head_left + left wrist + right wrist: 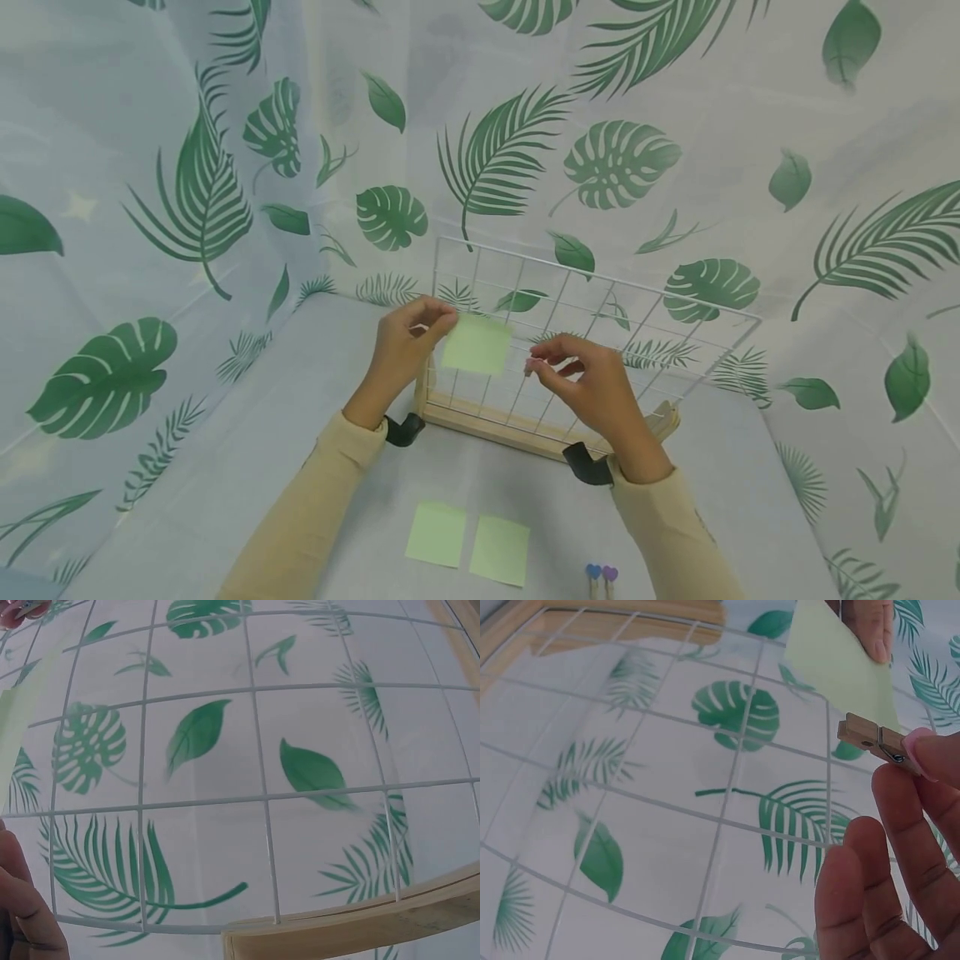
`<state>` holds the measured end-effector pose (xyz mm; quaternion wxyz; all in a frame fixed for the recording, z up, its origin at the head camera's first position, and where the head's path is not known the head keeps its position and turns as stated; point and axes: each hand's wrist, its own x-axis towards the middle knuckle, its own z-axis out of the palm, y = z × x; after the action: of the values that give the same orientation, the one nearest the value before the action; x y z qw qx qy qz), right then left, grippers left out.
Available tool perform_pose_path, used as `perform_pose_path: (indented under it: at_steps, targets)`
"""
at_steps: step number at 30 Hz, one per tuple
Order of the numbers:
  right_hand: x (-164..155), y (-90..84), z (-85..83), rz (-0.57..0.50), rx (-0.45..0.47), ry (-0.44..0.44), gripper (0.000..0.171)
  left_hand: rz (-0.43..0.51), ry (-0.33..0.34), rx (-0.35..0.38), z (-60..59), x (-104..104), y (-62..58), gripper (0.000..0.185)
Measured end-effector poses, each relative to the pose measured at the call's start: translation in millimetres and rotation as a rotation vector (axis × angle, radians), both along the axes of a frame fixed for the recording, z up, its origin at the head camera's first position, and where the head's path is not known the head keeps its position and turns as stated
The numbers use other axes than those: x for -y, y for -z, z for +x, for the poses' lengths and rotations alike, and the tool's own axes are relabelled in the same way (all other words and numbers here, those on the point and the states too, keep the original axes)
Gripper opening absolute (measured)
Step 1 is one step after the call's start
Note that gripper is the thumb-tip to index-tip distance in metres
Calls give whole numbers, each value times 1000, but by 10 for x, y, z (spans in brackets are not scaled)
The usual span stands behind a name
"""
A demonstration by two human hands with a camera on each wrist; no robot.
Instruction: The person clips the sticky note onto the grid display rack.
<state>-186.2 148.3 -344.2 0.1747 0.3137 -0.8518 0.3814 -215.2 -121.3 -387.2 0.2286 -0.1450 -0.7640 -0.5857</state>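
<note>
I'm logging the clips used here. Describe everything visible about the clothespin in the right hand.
The clothespin is a small spring peg of pale bare wood, two slats joined by a metal spring. The right hand pinches its tail between thumb and fingertip, jaws pointing toward the green note that the left hand holds against the wire grid. Whether the jaws touch the note cannot be told.

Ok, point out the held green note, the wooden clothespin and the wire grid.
green note (477, 345), head view, middle of the sheet.
wooden clothespin (870, 736), right wrist view, its wooden jaw end.
wire grid (600, 282), head view, top wire.
</note>
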Motion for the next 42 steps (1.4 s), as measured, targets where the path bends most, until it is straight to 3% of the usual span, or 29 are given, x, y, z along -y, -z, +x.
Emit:
perform_pose_path:
  at_steps: [13, 29, 42]
  targets:
    - [85, -130, -18, -14, 5, 53, 12, 43, -3, -13, -36, -31, -62, 15]
    - [183, -262, -94, -45, -67, 35, 11, 53, 4, -68, -103, -48, -128, 13]
    - [259, -434, -169, 2, -54, 84, 9, 74, 27, -59, -160, -58, -190, 15]
